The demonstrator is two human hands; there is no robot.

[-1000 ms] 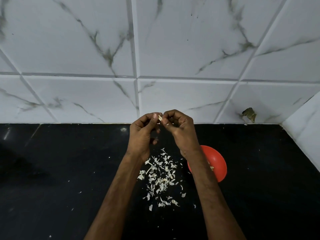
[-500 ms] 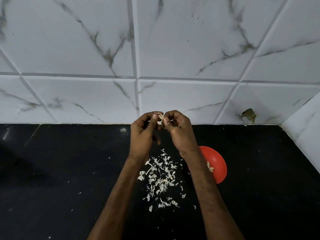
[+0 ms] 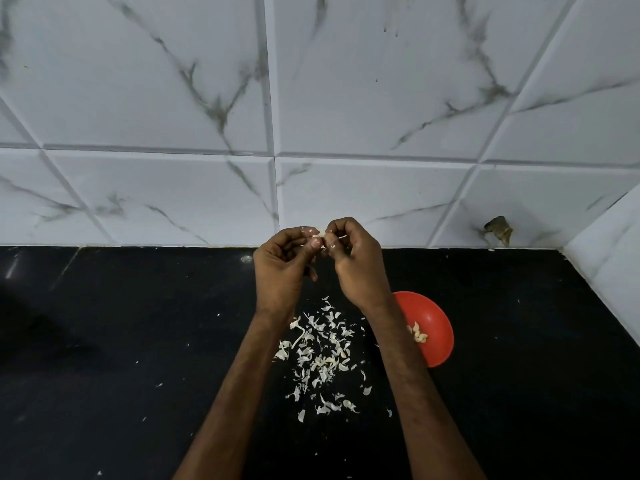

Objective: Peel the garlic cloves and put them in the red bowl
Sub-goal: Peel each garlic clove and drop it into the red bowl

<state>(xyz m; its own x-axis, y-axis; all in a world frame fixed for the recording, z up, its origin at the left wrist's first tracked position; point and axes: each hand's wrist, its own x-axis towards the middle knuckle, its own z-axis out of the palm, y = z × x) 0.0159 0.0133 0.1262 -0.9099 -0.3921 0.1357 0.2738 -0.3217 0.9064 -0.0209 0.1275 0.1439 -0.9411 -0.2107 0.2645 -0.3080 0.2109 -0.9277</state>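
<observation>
Here we are over the black countertop (image 3: 104,341), and both hands are raised together just in front of the spot where the counter meets the white marbled wall tiles (image 3: 346,98). The left hand (image 3: 280,268) has its fingers curled in, thumb and forefinger pinching a small pale garlic clove (image 3: 321,233). The right hand (image 3: 356,265) meets it from the other side, fingers also curled tight, fingertips pressed on the same clove, so we have both hands gripping one clove between them (only a sliver of it shows between the fingertips, so we cannot tell how much skin is on it).

Take the red bowl (image 3: 433,327) as our marker. It sits on the counter, partly hidden behind the right forearm, and the held clove is up and to the left of it, well above its rim and closer to the wall. Inside the bowl we can see a little cluster of peeled cloves (image 3: 418,335), pale and yellowish, lying against the bowl's left side next to the forearm.

Just left of the bowl, between the two forearms, a scatter of white garlic skins (image 3: 320,358) is spread over the counter, thickest in the middle and thinning out toward us. A few stray flecks lie farther left of the bowl too.

Beyond the bowl and off to its right, at the foot of the wall near the corner, a small brownish scrap (image 3: 498,230) clings to the tile; we cannot tell what it is.
</observation>
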